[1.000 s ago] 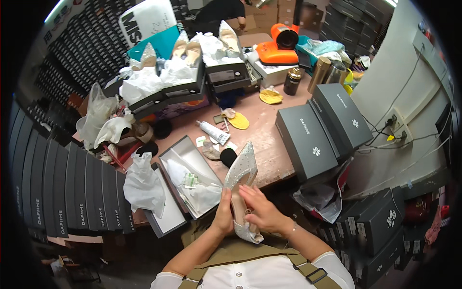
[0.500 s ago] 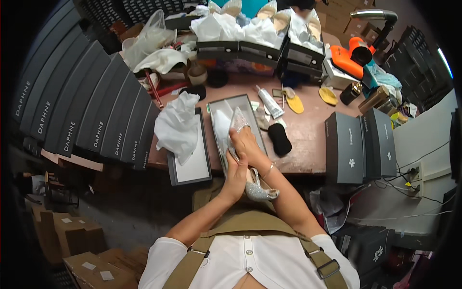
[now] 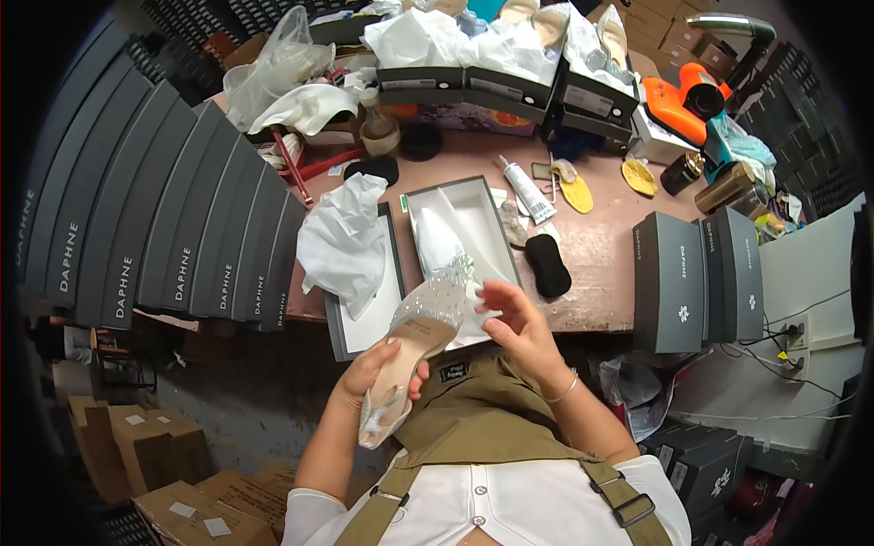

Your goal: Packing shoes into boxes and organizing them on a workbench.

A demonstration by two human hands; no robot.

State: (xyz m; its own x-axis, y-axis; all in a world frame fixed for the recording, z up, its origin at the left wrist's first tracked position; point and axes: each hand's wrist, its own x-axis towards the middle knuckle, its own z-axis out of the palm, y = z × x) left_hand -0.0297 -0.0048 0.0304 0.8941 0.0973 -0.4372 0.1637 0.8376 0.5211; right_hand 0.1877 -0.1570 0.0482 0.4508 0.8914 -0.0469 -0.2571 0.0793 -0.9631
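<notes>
Cluttered brown worktable (image 3: 601, 259), open grey shoebox (image 3: 460, 255) at its near edge. Just below the box, left hand (image 3: 378, 373) clamped on glittery pointed heeled shoe (image 3: 414, 350); right hand (image 3: 510, 314) open beside it. Best lowered toe-first, sole steadied.

Your shoe (image 3: 414, 341) glitters with a rough, sparkly upper and smooth beige sole; crinkled white paper (image 3: 341, 241) lies left; matt grey cardboard boxes (image 3: 696, 282) sit right
</notes>
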